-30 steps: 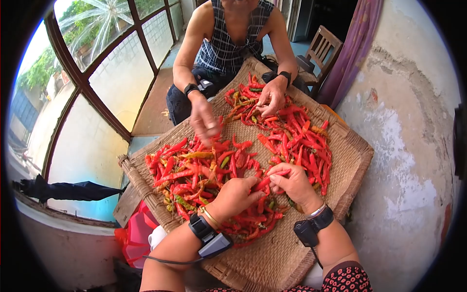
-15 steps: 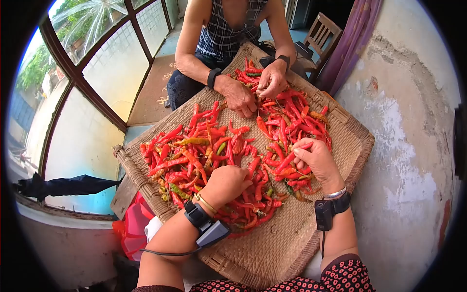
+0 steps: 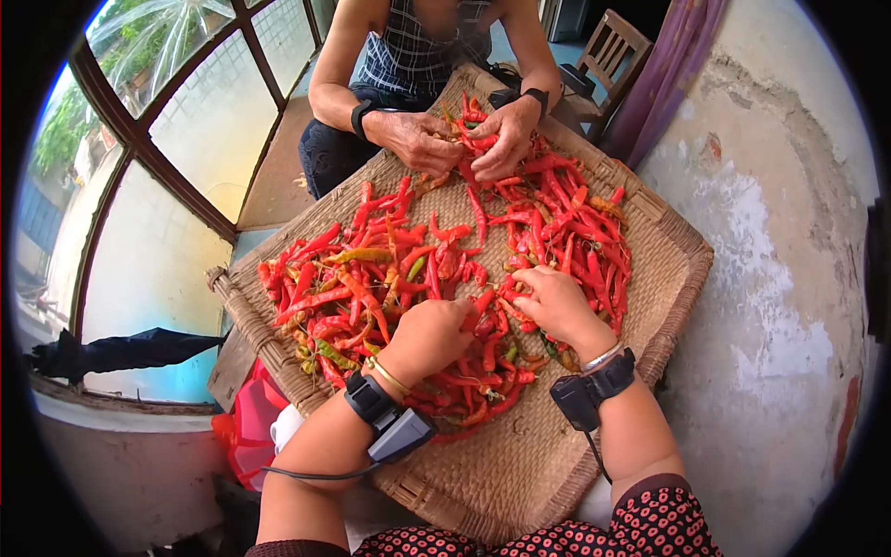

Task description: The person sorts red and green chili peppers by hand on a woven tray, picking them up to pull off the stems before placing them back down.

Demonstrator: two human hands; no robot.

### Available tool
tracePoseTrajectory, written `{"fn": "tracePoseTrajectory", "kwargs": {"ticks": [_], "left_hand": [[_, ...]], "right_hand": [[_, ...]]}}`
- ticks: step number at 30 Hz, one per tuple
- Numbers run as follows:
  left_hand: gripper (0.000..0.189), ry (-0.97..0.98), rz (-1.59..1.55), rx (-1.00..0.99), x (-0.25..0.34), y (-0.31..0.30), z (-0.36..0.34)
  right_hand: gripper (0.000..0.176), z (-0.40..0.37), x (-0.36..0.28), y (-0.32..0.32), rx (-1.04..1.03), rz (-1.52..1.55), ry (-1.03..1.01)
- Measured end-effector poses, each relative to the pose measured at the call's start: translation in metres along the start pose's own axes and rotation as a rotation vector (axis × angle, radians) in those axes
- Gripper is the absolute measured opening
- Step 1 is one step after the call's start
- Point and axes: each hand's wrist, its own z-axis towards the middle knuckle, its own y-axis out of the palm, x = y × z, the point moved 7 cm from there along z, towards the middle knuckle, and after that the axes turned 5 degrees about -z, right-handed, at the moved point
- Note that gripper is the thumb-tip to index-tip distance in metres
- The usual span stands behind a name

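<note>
The black top [image 3: 664, 515] has pink rings; gold bangle [image 3: 388, 376], black strap [image 3: 371, 399], grey box [image 3: 402, 436] left; silvery bangle [image 3: 603, 356], black box [image 3: 575, 402] right.

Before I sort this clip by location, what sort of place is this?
Probably an enclosed porch or side room of a home: large framed windows look out on greenery, a wooden chair stands near a purple curtain, and the wall is worn and patchy.

Tray [image 3: 566, 446] — rough woven cane, matt. Peppers [image 3: 594, 246] — glossy, some wrinkled. Chair [image 3: 608, 65]: matt wood slats. Curtain [image 3: 661, 79]: soft cloth. Wall [image 3: 752, 278]: rough, flaking plaster. Umbrella [image 3: 139, 355]: dark cloth. Bangle [image 3: 603, 356]: shiny metal. Window frame [image 3: 139, 139]: worn, dull.
</note>
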Motion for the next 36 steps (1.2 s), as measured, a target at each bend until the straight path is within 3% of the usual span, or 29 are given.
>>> {"fn": "tracePoseTrajectory", "kwargs": {"ticks": [4, 7, 11, 14, 16, 22, 27, 30, 33, 36], "left_hand": [[0.022, 0.008, -0.072, 0.010, 0.002, -0.003, 0.000], [0.022, 0.051, -0.138, -0.022, 0.006, 0.000, -0.001], [0.019, 0.030, -0.118, -0.067, 0.007, 0.003, -0.001], [0.018, 0.075, -0.191, -0.040, 0.007, -0.001, -0.001], [0.018, 0.080, -0.204, -0.023, 0.007, -0.002, 0.000], [0.023, 0.072, -0.290, 0.070, 0.014, -0.011, -0.002], [0.025, 0.077, -0.381, 0.020, 0.023, -0.011, -0.003], [0.022, 0.178, -0.341, -0.040, 0.024, -0.005, -0.004], [0.020, 0.115, -0.167, -0.110, 0.025, -0.006, -0.006], [0.020, 0.097, -0.105, -0.058, 0.017, -0.004, -0.006]], "right_hand": [[0.039, -0.005, 0.004, 0.018, -0.014, -0.194, -0.091], [0.040, -0.007, 0.001, 0.029, -0.165, -0.360, -0.057], [0.026, -0.005, -0.003, 0.029, -0.135, -0.417, -0.099], [0.020, -0.003, -0.009, 0.007, 0.012, -0.276, -0.037], [0.020, -0.004, -0.016, -0.017, 0.238, -0.040, -0.061], [0.021, -0.011, -0.016, -0.036, 0.190, 0.273, 0.111], [0.012, -0.015, -0.030, -0.012, -0.102, 0.753, 0.092], [0.010, -0.015, -0.034, -0.016, -0.102, 0.853, 0.093], [0.010, -0.015, -0.022, -0.034, -0.063, 0.816, 0.193], [0.008, -0.017, -0.018, -0.051, -0.015, 0.804, 0.234]]}}
